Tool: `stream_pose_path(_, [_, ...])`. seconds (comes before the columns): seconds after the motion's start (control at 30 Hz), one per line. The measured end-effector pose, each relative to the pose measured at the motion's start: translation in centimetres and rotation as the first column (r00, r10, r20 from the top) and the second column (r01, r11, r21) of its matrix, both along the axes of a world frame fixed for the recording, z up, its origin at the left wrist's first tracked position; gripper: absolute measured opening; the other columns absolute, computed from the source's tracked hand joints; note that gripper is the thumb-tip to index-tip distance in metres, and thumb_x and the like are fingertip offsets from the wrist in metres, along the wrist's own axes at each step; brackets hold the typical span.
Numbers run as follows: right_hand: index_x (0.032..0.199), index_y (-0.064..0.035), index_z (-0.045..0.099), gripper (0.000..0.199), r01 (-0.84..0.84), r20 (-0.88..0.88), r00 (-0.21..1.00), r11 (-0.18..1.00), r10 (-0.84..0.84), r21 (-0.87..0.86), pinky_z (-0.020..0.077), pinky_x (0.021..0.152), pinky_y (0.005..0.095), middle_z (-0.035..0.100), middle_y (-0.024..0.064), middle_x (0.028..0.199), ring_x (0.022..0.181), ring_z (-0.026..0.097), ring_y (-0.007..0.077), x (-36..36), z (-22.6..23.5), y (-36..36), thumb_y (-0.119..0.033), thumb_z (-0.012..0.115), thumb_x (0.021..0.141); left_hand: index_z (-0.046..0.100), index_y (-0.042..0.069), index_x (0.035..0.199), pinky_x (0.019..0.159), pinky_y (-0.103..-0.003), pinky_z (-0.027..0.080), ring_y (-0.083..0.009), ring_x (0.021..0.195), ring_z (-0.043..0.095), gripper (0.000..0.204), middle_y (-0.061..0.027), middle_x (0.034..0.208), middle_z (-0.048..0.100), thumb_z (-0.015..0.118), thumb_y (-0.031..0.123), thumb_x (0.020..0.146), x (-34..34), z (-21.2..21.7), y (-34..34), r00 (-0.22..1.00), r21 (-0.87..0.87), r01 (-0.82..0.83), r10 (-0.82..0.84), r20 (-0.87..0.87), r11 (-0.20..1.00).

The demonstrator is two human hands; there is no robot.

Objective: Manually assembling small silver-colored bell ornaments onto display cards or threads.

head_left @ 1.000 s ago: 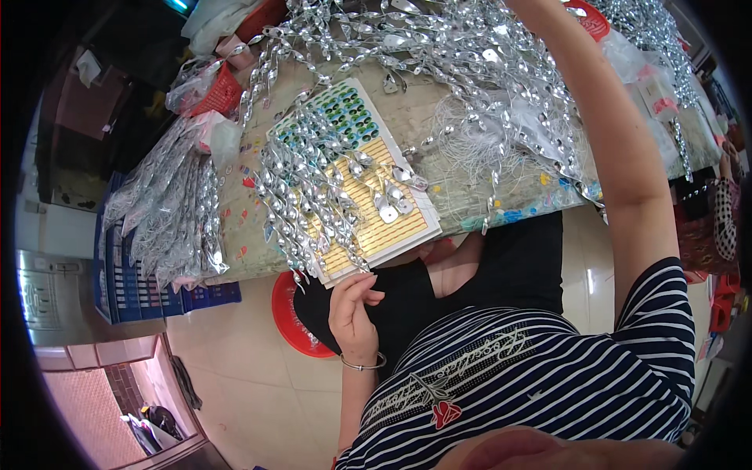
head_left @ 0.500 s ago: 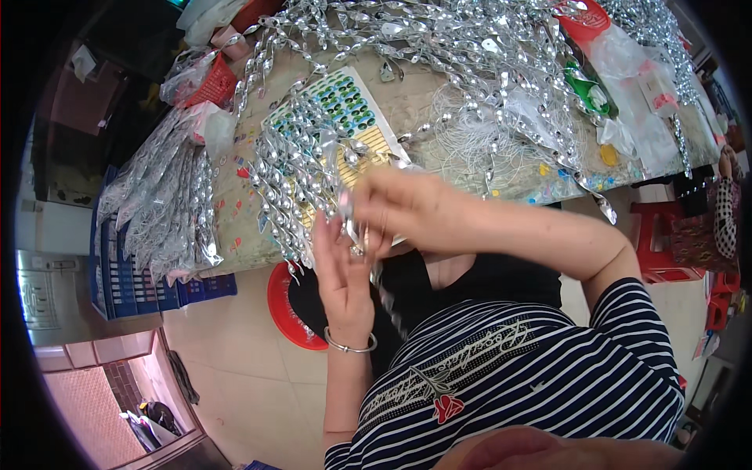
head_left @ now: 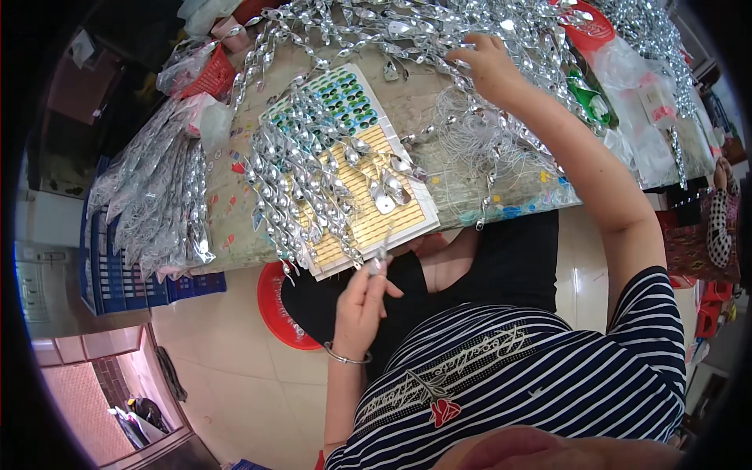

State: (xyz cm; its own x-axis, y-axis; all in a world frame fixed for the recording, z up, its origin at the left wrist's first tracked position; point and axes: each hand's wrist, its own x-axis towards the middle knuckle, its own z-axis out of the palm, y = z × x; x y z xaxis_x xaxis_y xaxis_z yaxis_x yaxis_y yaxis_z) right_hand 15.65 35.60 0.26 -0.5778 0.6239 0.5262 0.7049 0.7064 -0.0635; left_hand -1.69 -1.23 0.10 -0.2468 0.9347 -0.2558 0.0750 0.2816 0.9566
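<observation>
Our left hand (head_left: 362, 301) is raised just off the near edge of the table (head_left: 439, 94), its fingers pinched shut on a small silver leaf-shaped piece (head_left: 381, 262) of shiny foil or plastic; a thin metal bangle (head_left: 345, 358) circles the wrist. Our right hand (head_left: 487, 66) is stretched far out over the table toward its far edge, fingers curled down into a heap of glittering silver leaf garlands (head_left: 407, 31); whether it actually grips a strand we cannot tell. Between the hands, at the near edge, lies a flat rectangular card (head_left: 368, 211), tilted, with ribbed yellow rows on its near half and rows of small green and blue gems on its far half. A few loose silver leaves (head_left: 384, 200) rest on the yellow part, and a bundle of twisted silver strands (head_left: 290, 188) drapes over its left side and hangs over the table edge. Just beside our right forearm sits a tangle of fine white thread or wire (head_left: 470, 145). More silver garlands (head_left: 157, 204) spill off the left end of the table, above a blue plastic crate (head_left: 117, 282). The table wears a pale cloth with small coloured prints. A round red stool (head_left: 278, 301) stands on the glossy tiled floor beneath.
</observation>
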Motion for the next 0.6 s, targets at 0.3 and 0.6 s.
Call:
stream_pose_path(0.3, [0.088, -0.0184, 0.070, 0.015, 0.021, 0.082, 0.996, 0.990, -0.032, 0.138, 0.0450, 0.089, 0.0394, 0.050, 0.0060, 0.129, 0.115, 0.045, 0.0310, -0.8, -0.4, 2.7, -0.012, 0.063, 0.077, 0.053, 0.000, 0.119, 0.056, -0.015, 0.039, -0.0021, 0.064, 0.050, 0.031, -0.0010, 0.083, 0.062, 0.042, 0.020, 0.099, 0.9, -2.4, -2.8, 0.996, -0.075, 0.088, -0.087, 0.022, 0.993])
stream_pose_path(0.6, [0.102, -0.0064, 0.066, 0.022, -0.454, -0.469, 0.868, 0.647, 0.165, -0.612, 0.0465, 0.070, 0.0249, 0.064, 0.0044, 0.078, 0.075, 0.058, 0.0088, -1.3, 9.6, -9.4, -0.023, 0.056, 0.092, 0.059, -0.001, 0.113, 0.047, -0.015, 0.037, -0.0012, 0.051, 0.047, 0.028, -0.0009, 0.069, 0.061, 0.061, 0.005, 0.085, 0.7, -0.8, -2.4, 0.988, -0.036, -0.133, 0.135, 0.075, 0.990])
